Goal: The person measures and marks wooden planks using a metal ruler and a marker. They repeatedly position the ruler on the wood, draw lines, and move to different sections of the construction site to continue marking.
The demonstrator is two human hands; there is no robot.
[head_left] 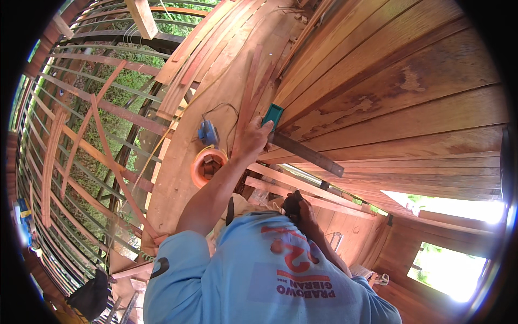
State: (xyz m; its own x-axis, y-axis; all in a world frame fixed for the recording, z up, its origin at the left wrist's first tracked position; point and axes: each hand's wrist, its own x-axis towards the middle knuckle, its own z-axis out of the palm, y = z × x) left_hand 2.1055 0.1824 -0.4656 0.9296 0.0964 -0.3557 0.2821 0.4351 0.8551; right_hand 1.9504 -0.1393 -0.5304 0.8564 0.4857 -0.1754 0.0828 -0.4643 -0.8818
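Note:
My left hand (254, 139) reaches forward, closed round a try square with a green handle (273, 114). Its dark, worn metal blade (310, 155) points out to the right, beside the plank wall. Close to my waist, my right hand (307, 215) is closed on a black object (292, 204) whose kind I cannot make out. Below my left forearm, on the plank floor, stands an orange bucket (195, 171) with several wood blocks (209, 165) inside. A blue power tool (208, 133) with a cord lies just beyond it.
A wooden plank wall (399, 108) rises on the right. Long boards (208, 46) and narrow strips (251, 86) lie along the floor (178, 178) ahead. To the left is an open slatted frame (102, 102) with greenery below. A window opening (445, 270) shows at lower right.

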